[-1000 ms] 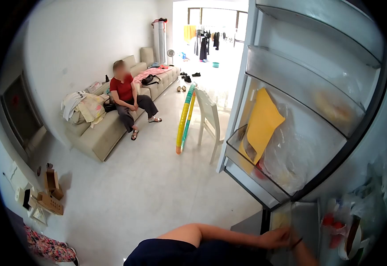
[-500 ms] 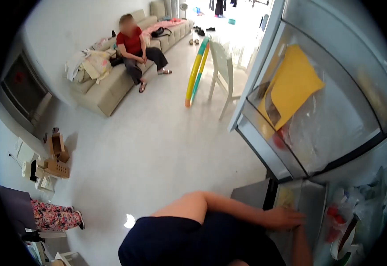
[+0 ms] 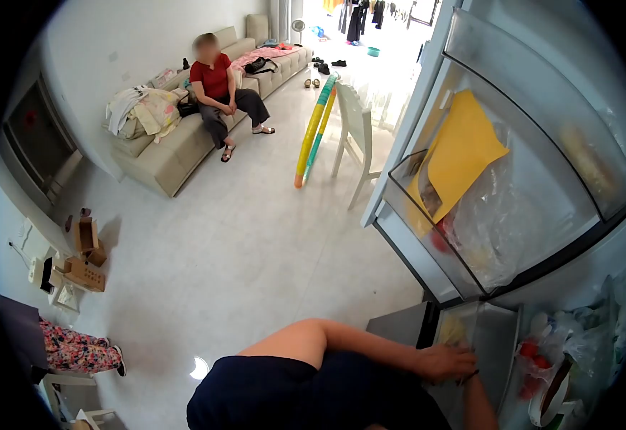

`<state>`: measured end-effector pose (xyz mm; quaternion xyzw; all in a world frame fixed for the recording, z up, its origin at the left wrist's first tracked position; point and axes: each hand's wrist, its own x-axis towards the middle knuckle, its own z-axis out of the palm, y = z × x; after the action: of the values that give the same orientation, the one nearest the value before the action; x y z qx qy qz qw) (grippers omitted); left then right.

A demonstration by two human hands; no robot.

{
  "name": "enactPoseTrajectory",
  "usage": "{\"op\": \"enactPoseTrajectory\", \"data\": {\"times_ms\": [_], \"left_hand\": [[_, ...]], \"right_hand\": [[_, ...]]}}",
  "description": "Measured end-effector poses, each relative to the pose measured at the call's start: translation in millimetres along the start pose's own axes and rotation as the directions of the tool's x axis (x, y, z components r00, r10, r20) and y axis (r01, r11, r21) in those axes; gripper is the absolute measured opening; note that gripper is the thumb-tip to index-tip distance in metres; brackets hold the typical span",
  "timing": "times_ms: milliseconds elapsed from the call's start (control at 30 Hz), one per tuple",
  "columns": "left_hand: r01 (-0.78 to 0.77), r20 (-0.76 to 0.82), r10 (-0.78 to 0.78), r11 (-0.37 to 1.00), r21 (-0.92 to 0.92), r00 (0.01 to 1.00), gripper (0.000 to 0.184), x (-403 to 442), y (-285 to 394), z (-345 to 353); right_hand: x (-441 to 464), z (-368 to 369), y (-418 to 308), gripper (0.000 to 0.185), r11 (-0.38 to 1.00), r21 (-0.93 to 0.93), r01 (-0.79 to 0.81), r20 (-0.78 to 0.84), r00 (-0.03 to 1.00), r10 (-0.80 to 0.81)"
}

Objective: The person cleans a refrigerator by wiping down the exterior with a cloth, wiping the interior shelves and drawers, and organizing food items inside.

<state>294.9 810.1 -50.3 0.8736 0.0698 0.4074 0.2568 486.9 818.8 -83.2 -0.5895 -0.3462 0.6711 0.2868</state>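
My left hand reaches over the edge of a pulled-out clear fridge drawer, its fingers bent and pressed together at my right wrist. Whatever they may grip is hidden. My right forearm rises from the bottom of the view, with a thin dark band at the wrist. Most of my right hand lies behind the left one, so its fingers do not show. Beyond my hands, a pale yellow item sits in the drawer. To the right are clear plastic bags and red items.
The open fridge door carries a yellow sheet and plastic bags in its shelf. A white chair and coloured hoop stand beyond. A person sits on the sofa; another person's patterned trousers show at left.
The view has shifted slightly. My hands stay together over the drawer, and my left fingers look more bent than before, when they stretched further right.
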Motion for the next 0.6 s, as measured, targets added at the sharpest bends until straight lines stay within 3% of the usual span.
{"op": "enactPoseTrajectory", "data": {"times_ms": [333, 367, 500, 533, 600], "left_hand": [[0.098, 0.139, -0.1, 0.995, 0.018, 0.985, 0.035, 0.5, -3.0, 1.7], [0.065, 0.089, -0.067, 0.997, 0.028, 0.994, 0.038, -0.8, -4.6, -0.7], [-0.058, -0.044, 0.057, 0.998, -0.022, 0.997, 0.05, -4.9, -5.1, -17.4], [0.024, 0.039, -0.025, 1.0, 0.01, 0.999, 0.054, -5.2, -3.3, -11.6], [0.028, 0.066, -0.03, 0.999, 0.025, 0.997, 0.056, -4.3, 1.8, -13.4]], "right_hand": [[-12.3, -0.3, 1.0, 0.04, 0.999, -0.011, 0.046, -0.029, 0.999, -0.046], [-16.2, -2.0, 2.7, 0.04, 0.998, -0.022, 0.064, -0.032, 0.997, -0.065], [-43.7, 0.5, 9.8, 0.04, 0.947, -0.175, 0.269, 0.035, 0.963, -0.267], [-43.7, 6.3, 3.4, 0.04, 0.918, -0.212, 0.334, 0.065, 0.943, -0.328], [-33.2, 12.3, -12.1, 0.04, 0.902, -0.196, 0.385, 0.063, 0.923, -0.38]]}}
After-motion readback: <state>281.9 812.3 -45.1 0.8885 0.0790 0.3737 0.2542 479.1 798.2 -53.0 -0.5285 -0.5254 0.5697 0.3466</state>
